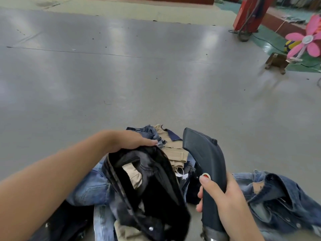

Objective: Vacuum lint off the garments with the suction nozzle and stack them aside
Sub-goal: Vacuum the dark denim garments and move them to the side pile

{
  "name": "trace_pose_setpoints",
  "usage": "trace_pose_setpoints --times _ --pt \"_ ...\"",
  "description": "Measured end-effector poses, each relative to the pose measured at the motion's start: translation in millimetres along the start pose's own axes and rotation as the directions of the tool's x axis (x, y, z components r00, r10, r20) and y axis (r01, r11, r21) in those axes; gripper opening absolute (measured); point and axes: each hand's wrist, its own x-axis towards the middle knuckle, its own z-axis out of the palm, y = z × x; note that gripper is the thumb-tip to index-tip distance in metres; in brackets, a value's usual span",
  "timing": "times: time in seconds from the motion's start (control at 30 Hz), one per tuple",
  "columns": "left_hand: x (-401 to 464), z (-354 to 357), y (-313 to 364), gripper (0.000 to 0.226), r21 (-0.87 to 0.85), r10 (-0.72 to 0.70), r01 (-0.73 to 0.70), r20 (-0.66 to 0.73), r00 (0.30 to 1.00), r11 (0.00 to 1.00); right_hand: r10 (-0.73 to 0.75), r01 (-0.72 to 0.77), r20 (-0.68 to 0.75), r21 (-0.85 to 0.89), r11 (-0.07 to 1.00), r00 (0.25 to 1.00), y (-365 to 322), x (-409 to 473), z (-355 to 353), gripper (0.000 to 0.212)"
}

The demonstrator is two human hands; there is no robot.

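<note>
Right hand (225, 200) is wrapped around the handle of the suction nozzle (205, 164), thumb just beside the red button. I can't tell if it's pressed. The nozzle mouth points up and away, off the fabric, so from what I see no suction contact right now.

Left hand (133, 141) grips the upper edge of a black garment (147, 185) and holds it up off the pile; the fingers are curled over the waistband edge, partly hidden by cloth. The hands are well apart, one on the tool, one on the garment.

Under and around the black piece is a loose heap: blue jeans (90, 186) to the left, khaki trousers (175, 155) behind, and more dark pieces at the bottom edge. A denim jacket (278, 197) lies spread on the worktop (121, 75) to the right, apart from the heap.

My read on progress is early or mid. I don't see a neat stack of finished garments anywhere; the jacket could be a set-aside piece but it's unfolded, so I can't call it done. The heap looks unsorted. What's left: bring the nozzle down on the black garment, clean it, set it aside, then work through the rest of the pile.
</note>
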Motion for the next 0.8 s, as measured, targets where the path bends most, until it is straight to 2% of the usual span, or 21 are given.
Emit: trace_pose_setpoints --times 0.03,0.1,0.17,0.27,0.33,0.4,0.47,0.57,0.63,0.7,0.8 --pt "0.8 1.4 -13.4 0.055 0.035 0.015 -0.011 -0.118 0.993 0.999 0.0 0.0 -0.002 -0.006 1.0 1.0 0.6 0.3 -0.1 0.015" --pt "16.2 13.5 -49.7 0.049 0.12 0.012 0.033 -0.356 0.934 0.992 0.007 -0.007 0.0 -0.016 1.0 1.0 2.4 1.3 -0.2 0.015" --pt "30.4 31.7 -90.6 0.04 0.037 -0.061 0.087 -0.452 0.89 0.996 0.016 -0.016 0.006 -0.023 1.0 1.0 3.8 2.6 0.2 0.015" --pt "45.1 57.0 -129.1 0.024 0.042 -0.055 0.082 -0.441 0.896 0.996 0.021 -0.022 -0.006 -0.033 0.999 1.0 5.1 5.5 0.4 0.013" --pt "48.1 63.2 -134.8 0.017 -0.065 -0.002 -0.032 -0.465 0.885 0.997 0.02 -0.021 -0.011 -0.051 0.999 1.0 6.9 6.9 2.4 0.013" --pt "46.7 63.0 -131.1 0.014 -0.156 0.057 -0.136 -0.43 0.901 0.978 0.026 -0.026 -0.009 -0.066 0.997 1.0 7.7 6.9 4.8 0.013" --pt "44.8 59.9 -123.2 0.028 -0.117 0.046 -0.095 -0.368 0.929 0.989 0.031 -0.032 -0.01 -0.075 0.997 0.999 7.8 6.7 6.6 0.014" --pt "39.3 56.7 -109.1 0.03 -0.077 -0.023 -0.008 -0.389 0.921 0.997 0.039 -0.039 -0.002 -0.091 0.995 0.999 8.7 5.9 9.2 0.014" --pt "27.3 58.6 -95.1 0.031 -0.26 -0.038 -0.055 -0.342 0.939 0.964 0.041 -0.039 0.019 -0.105 0.994 0.999 9.2 4.5 11.0 0.013" --pt "8.5 65.0 -78.3 0.027 -0.439 -0.011 -0.121 -0.288 0.958 0.89 0.068 -0.058 0.07 -0.126 0.99 0.995 9.6 0.9 12.6 0.014" --pt "-19.2 71.0 -60.8 0.026 -0.449 0.063 -0.225 -0.348 0.936 0.865 0.137 -0.113 0.188 -0.133 0.985 0.973 9.5 -7.2 18.0 0.016"
